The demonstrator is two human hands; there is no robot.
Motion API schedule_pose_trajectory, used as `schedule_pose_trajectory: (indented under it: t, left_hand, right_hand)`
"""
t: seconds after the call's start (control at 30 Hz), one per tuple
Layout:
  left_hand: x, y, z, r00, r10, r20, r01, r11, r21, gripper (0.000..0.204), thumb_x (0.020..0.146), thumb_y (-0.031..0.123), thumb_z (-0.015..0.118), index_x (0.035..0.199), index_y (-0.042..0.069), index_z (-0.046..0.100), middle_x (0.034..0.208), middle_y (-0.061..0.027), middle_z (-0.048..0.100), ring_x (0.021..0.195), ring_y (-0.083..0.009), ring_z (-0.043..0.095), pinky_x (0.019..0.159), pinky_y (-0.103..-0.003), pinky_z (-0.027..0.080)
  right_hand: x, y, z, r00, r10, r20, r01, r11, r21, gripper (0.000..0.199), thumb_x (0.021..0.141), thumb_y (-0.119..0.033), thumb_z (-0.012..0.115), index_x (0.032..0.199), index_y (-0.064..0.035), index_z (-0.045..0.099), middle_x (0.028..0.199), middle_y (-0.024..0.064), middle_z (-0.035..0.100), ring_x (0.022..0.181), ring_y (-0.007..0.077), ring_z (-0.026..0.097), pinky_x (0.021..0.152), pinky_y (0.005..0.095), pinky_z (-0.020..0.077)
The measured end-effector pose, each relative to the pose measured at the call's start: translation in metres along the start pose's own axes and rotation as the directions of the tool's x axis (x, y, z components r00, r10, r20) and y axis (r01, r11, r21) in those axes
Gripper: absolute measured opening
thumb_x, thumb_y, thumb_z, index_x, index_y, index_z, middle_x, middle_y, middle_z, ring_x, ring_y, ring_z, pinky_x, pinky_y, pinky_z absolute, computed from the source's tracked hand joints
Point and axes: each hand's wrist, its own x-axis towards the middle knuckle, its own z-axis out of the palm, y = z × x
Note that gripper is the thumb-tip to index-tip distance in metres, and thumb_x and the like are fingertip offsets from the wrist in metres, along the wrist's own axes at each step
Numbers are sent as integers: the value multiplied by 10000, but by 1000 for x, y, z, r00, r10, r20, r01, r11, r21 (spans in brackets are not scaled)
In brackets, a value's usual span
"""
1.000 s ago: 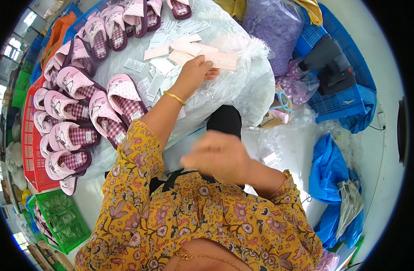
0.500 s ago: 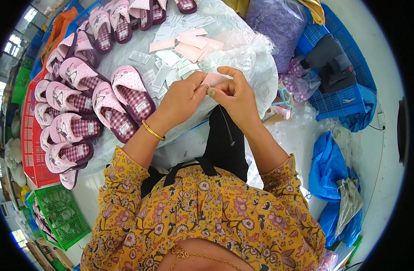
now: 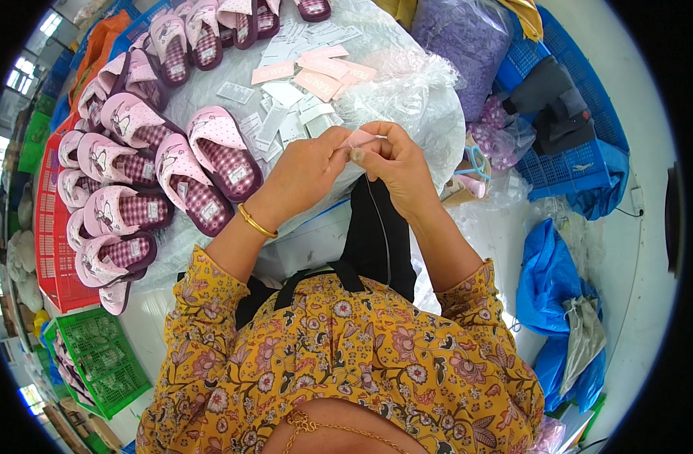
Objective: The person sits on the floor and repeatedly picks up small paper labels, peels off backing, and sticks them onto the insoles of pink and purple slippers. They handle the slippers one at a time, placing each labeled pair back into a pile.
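Observation:
My left hand point(image 3: 308, 170) and my right hand point(image 3: 394, 163) meet above the table's near edge, fingers closed. Between them sits a small pink card tag point(image 3: 358, 138), partly covered by my fingers. My left fingers pinch one side of it. At the tag, my right thumb and index finger press together on a thin cord point(image 3: 382, 221), which hangs down in front of my dark trousers. Its upper end is hidden in the grip. Just left of my left hand lies a pair of pink slippers with purple checked insoles, the closer one being this slipper point(image 3: 225, 155).
Loose pink cards point(image 3: 320, 82) and white labels point(image 3: 282, 125) lie on the plastic-covered table point(image 3: 414, 98). More pink slippers point(image 3: 127, 163) crowd its left side, beside a red basket point(image 3: 55, 257). Blue-handled scissors point(image 3: 479, 163) stand at right, near a blue crate point(image 3: 581, 170).
My right index finger has curled down onto the pink tag, which now shows less. The cord hangs lower and straighter. Both hands stay in nearly the same place.

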Motion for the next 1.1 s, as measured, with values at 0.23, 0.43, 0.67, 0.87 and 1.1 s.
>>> schedule_pose_trajectory:
  t: [0.23, 0.43, 0.67, 0.87, 1.1]
  left_hand:
    - [-9, 10, -11, 996, 3, 91, 9, 992, -125, 273, 987, 157, 525, 1227, 67, 622, 877, -116, 708, 787, -251, 695, 703, -333, 529]
    - [-22, 6, -17, 952, -81, 295, 197, 901, -387, 203, 994, 139, 531, 1112, 22, 648, 915, -44, 690, 800, -87, 660, 702, -253, 523]
    - [-55, -1, -9, 995, -2, 99, -6, 997, 74, 154, 936, 168, 531, 970, 49, 624, 910, -123, 596, 816, -330, 603, 693, -392, 499]
    - [-65, 0, 5, 998, 29, 47, -31, 999, 33, 124, 924, 149, 564, 981, 52, 616, 900, -127, 600, 809, -334, 606, 694, -405, 501]
    - [-72, -28, 6, 974, 86, -210, -4, 932, 362, 352, 826, 204, 724, 1124, 46, 624, 1055, -117, 614, 955, -320, 598, 789, -412, 497]
  right_hand:
    - [-7, 0, -3, 998, 54, 41, -55, 998, 33, 209, 883, -52, 689, 1054, -27, 572, 857, 30, 643, 660, 63, 517, 578, 206, 402]
    - [-28, 8, -7, 983, 145, 112, -149, 988, 27, 201, 860, -31, 712, 996, -28, 564, 840, 37, 651, 633, 62, 534, 553, 213, 417]
    - [-46, 6, -23, 991, 17, 136, 67, 803, -592, 357, 803, -136, 809, 1110, -36, 655, 871, 6, 667, 626, 46, 508, 582, 214, 444]
    - [-45, 14, 4, 951, 253, 180, -201, 944, -262, 187, 868, -79, 744, 1017, -14, 652, 878, -16, 650, 677, 18, 508, 590, 188, 434]
    - [-39, 44, -7, 962, 217, 168, -166, 948, -273, 134, 911, -67, 694, 1024, -5, 655, 856, -37, 619, 723, 27, 517, 628, 193, 434]
